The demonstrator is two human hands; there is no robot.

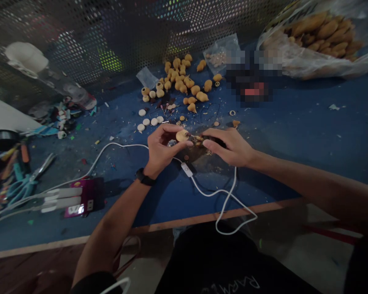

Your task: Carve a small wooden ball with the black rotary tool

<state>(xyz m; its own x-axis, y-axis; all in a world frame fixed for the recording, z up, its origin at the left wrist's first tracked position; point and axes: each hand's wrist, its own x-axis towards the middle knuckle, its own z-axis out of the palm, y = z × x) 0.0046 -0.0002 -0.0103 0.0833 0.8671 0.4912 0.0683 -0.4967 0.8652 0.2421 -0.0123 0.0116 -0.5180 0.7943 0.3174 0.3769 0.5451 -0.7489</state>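
My left hand [164, 147] pinches a small pale gourd [182, 135] between thumb and fingers. Opposite it, my right hand [228, 145] is closed around a dark hand tool, mostly hidden by the fingers; a thin tip points at the gourd's dark end, and I cannot tell whether it touches. A white cable [207, 195] with an inline switch [187, 169] loops below the hands and runs up beneath the right hand. Shavings and a small round disc [186, 157] lie under the hands.
Small gourds [179, 75] are heaped beyond the hands, near white round caps [154, 121]. A plastic bag of larger gourds [328, 36] stands far right. Scissors [33, 177] and a purple power bank [85, 196] lie left. A perforated metal screen [125, 32] backs the blue table.
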